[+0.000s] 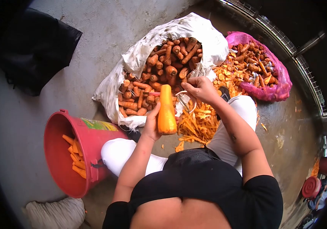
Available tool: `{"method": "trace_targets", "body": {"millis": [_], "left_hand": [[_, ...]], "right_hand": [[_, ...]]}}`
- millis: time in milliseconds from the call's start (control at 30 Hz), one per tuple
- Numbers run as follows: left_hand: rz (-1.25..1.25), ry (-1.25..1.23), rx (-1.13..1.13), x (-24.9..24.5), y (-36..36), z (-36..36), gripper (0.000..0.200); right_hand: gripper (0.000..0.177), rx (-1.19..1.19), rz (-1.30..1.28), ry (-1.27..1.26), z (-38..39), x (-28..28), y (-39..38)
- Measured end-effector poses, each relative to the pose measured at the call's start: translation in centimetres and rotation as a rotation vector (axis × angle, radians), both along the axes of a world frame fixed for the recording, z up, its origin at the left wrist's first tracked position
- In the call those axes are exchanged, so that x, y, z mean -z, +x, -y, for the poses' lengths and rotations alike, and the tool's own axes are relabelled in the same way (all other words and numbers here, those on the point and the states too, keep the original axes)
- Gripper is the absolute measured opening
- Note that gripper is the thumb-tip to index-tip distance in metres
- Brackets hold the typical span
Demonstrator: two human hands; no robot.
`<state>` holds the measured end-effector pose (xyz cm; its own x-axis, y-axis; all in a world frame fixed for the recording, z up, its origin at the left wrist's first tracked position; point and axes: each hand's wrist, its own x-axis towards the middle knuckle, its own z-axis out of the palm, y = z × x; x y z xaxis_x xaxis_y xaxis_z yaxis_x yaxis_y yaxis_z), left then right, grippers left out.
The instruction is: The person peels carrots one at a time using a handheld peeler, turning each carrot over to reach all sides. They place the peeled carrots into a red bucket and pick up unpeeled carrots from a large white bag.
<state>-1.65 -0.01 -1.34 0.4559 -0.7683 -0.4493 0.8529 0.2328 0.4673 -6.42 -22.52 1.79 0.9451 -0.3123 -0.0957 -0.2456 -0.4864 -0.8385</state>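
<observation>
The carrot [166,108] is thick, smooth and bright orange, already peeled clean. It stands nearly upright at the middle of the scene, its narrower end pointing far. The peeler [183,101], a thin pale metal tool, sits just right of its upper half.

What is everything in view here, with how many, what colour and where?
peeled carrot: one, bright orange, upright in the left hand
peeler: one, pale, in the right hand beside that carrot
white sack: one, open, full of unpeeled carrots, top centre
pink mesh bag: one, holding carrots, far right
peelings: one pile, orange, below the right hand
red bucket: one, peeled carrots inside, left
black cloth: one, upper left on the grey floor
pale sack: one, off-white, lower left
left hand: one, gripping the peeled carrot
right hand: one, closed on the peeler
</observation>
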Motion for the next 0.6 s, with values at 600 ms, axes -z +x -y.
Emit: {"method": "trace_targets", "body": {"millis": [600], "left_hand": [[-0.009, 0.038, 0.033, 1.0, 0.4, 0.4, 0.045]], "right_hand": [[0.017, -0.309, 0.644, -0.352, -4.4, 1.8, 0.6]]}}
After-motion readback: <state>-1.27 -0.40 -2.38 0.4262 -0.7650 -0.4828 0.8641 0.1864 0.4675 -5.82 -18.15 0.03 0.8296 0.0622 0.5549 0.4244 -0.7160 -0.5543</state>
